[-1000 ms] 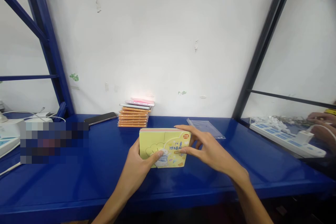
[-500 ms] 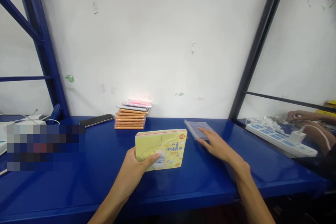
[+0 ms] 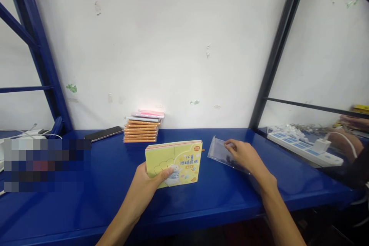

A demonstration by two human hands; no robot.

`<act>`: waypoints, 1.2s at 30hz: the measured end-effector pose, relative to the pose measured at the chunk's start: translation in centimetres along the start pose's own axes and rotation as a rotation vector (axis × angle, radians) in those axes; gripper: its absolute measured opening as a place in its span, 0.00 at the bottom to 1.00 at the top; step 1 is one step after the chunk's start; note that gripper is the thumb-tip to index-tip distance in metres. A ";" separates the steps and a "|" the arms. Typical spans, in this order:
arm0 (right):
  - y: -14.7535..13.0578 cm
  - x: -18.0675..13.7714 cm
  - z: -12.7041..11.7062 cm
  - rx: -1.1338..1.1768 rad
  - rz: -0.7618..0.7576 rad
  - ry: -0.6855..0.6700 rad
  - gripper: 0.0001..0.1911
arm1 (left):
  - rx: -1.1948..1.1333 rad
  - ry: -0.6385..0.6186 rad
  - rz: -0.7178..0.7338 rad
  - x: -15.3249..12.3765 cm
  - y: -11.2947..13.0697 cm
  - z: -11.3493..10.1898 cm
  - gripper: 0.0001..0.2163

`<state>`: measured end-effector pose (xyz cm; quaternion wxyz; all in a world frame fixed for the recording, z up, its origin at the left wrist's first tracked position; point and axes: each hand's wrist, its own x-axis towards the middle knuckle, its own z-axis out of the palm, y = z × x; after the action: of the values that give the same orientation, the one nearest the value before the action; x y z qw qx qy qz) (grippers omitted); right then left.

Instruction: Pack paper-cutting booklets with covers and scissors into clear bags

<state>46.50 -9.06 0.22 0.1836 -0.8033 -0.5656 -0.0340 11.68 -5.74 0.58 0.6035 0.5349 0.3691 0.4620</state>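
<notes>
A yellow paper-cutting book (image 3: 184, 167) with a cartoon animal on its cover stands upright above the blue table. My left hand (image 3: 152, 177) grips it by its left side, thumb across the front and the other fingers hidden behind. To the right is a clear plastic sleeve (image 3: 220, 152), tilted up a little from the table. My right hand (image 3: 245, 157) pinches its upper right part between thumb and fingertips. A small orange tip shows just past the book's right edge.
Wrapped orange-edged packs in a stack (image 3: 141, 130) stand against the wall. A dark phone (image 3: 103, 134) lies left of them. At the right are a power strip (image 3: 302, 148) with a plugged-in charger and another person's hand (image 3: 343, 142). White cables lie far left.
My right hand has closed on the plastic sleeve, which has turned and lifted slightly. The book stays in my left hand, nearly unmoved. The whole view has shifted a little.
</notes>
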 end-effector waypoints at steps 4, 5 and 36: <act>1.3 0.1 1.4 -0.064 0.175 -0.017 0.39 | -0.009 0.009 0.004 0.0 0.0 0.0 0.25; 1.5 0.0 1.7 -0.066 0.210 -0.045 0.41 | -0.005 0.017 0.009 0.0 0.0 0.0 0.25; -11.7 -8.6 -7.0 0.491 -0.228 0.296 0.31 | -0.134 0.037 -0.030 -4.0 5.1 -0.5 0.33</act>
<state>33.68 -15.66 7.49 0.4475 -0.6526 -0.6105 -0.0332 9.16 -9.35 5.32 0.6379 0.4791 0.3564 0.4864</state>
